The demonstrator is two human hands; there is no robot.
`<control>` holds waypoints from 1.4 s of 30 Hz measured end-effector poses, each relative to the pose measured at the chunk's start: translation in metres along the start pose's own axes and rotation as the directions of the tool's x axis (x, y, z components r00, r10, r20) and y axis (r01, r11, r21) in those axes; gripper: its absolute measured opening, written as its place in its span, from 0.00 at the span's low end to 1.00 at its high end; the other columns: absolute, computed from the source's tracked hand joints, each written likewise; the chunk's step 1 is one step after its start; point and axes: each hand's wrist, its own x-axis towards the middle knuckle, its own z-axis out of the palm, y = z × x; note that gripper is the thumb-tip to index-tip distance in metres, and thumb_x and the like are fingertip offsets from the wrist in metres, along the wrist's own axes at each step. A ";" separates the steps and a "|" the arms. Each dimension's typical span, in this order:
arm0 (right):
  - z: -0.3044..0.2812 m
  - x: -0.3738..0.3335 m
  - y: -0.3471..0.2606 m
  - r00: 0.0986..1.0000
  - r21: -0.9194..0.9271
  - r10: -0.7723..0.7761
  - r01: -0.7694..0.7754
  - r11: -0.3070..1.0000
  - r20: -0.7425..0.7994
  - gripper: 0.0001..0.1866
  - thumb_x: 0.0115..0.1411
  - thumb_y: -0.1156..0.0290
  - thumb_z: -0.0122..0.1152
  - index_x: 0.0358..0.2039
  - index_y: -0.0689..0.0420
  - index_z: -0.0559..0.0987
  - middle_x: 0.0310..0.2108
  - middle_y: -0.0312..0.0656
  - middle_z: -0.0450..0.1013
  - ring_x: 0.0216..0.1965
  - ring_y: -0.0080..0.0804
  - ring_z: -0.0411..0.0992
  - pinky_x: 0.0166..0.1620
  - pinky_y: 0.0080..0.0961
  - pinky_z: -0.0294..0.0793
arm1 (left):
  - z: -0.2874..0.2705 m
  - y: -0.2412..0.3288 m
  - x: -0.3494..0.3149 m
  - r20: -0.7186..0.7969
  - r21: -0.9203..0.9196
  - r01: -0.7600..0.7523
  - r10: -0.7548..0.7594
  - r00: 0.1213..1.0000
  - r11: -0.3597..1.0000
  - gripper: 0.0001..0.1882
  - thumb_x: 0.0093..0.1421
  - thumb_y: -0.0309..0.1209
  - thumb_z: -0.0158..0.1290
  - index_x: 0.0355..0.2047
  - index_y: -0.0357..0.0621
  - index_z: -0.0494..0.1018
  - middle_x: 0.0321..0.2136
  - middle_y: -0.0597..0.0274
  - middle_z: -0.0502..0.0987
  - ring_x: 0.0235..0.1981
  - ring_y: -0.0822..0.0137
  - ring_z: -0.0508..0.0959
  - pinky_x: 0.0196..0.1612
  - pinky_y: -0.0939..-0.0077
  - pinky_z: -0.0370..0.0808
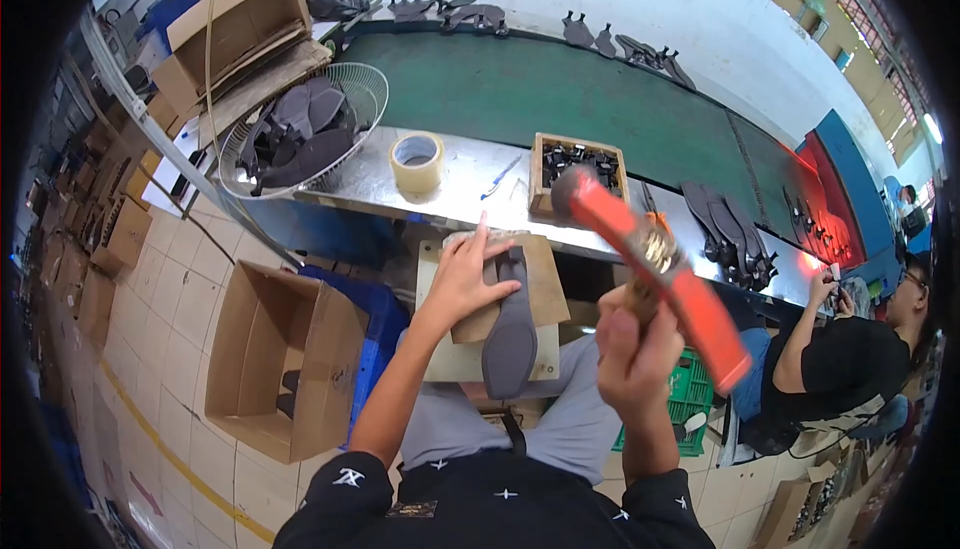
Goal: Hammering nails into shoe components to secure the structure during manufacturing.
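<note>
Hammer (700, 321) nearest, red and motion-blurred, raised in the right hand (640, 354); fingers curled tight round its handle. Clock centred on the dark grey sole (511, 339), which lies on a tan board (545, 294) over a cream plate (546, 361), narrow end toward 12, broad end toward 6. Left hand (465, 284) at 11, thumb and forefinger spread wide, thumb tip over the sole's narrow part, forefinger toward 12. Hammer aloft at 2, right hand at 3. On the metal bench (365, 164): wire basket (384, 99) of dark soles at 10, tape roll (418, 181) at 11, pen (500, 178) at 12, wooden box (545, 203) of small black pieces at 1, more soles (722, 224) at 2. Green belt (560, 99) beyond, around 12. Cardboard box (325, 379) low at 9; green crate (690, 389) near 4. Co-worker (840, 354) seated at 3.
</note>
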 end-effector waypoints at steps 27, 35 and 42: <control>0.093 0.012 0.097 0.920 -0.346 -0.019 0.165 0.924 0.390 0.25 0.60 0.70 0.61 0.58 0.61 0.69 0.37 0.47 0.70 0.38 0.48 0.74 0.34 0.38 0.76 | -0.062 0.124 -0.078 0.156 -0.728 0.028 0.125 0.980 0.685 0.09 0.60 0.28 0.59 0.30 0.31 0.77 0.23 0.58 0.71 0.24 0.67 0.71 0.28 0.72 0.66; 0.012 0.012 0.047 0.741 0.519 -0.394 0.072 0.852 0.544 0.22 0.60 0.60 0.64 0.46 0.66 0.79 0.43 0.50 0.75 0.38 0.44 0.74 0.42 0.38 0.73 | -0.074 0.138 -0.100 0.370 -0.841 0.256 0.163 0.915 0.476 0.11 0.62 0.31 0.58 0.31 0.33 0.78 0.24 0.60 0.70 0.28 0.71 0.70 0.31 0.74 0.65; 0.002 0.019 0.021 0.500 0.753 -0.733 0.217 0.622 0.461 0.16 0.58 0.66 0.65 0.34 0.70 0.78 0.30 0.49 0.72 0.24 0.39 0.70 0.25 0.27 0.70 | -0.074 0.143 -0.097 0.460 -0.872 0.327 0.385 0.800 0.363 0.11 0.63 0.33 0.58 0.35 0.35 0.80 0.26 0.55 0.78 0.26 0.65 0.75 0.29 0.72 0.68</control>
